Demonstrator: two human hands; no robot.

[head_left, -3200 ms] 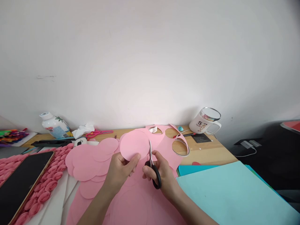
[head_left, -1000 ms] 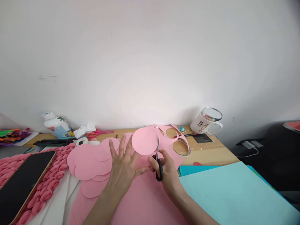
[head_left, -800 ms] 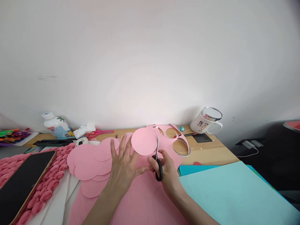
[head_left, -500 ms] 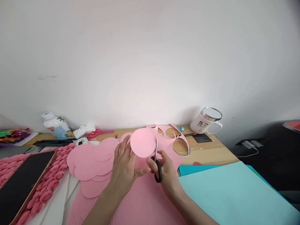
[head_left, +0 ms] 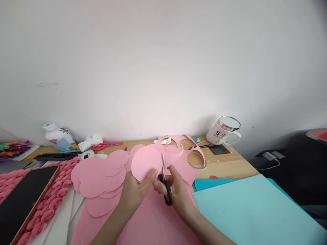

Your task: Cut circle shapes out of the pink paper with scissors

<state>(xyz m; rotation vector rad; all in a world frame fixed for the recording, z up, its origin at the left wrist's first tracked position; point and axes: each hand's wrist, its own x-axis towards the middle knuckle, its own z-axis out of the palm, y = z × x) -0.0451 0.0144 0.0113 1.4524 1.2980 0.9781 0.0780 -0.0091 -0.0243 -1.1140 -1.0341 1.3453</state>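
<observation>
Between thumb and fingers, my left hand [head_left: 136, 192] pinches a pink paper circle [head_left: 146, 160] by its lower edge. My right hand [head_left: 175, 187] grips black-handled scissors [head_left: 167, 192], whose blades point up along the circle's right edge and look closed or nearly so. Beneath both hands lies a large pink paper sheet [head_left: 155, 221]. Left of them is a pile of overlapping pink paper circles [head_left: 102, 175]. Behind, a pink sheet with round holes cut out [head_left: 178, 161] lies on the desk.
Light-blue paper [head_left: 245, 207] covers the desk's right side. A white mug [head_left: 221, 132] stands at the back right, a white bottle [head_left: 59, 136] at the back left. Pink scissors [head_left: 107, 145] and tissue [head_left: 90, 142] lie nearby. A phone [head_left: 27, 200] rests on a pink braided mat [head_left: 48, 216].
Both hands have drawn slightly toward me and left, bringing the circle and scissors lower. My left thumb has moved up onto the front of the circle.
</observation>
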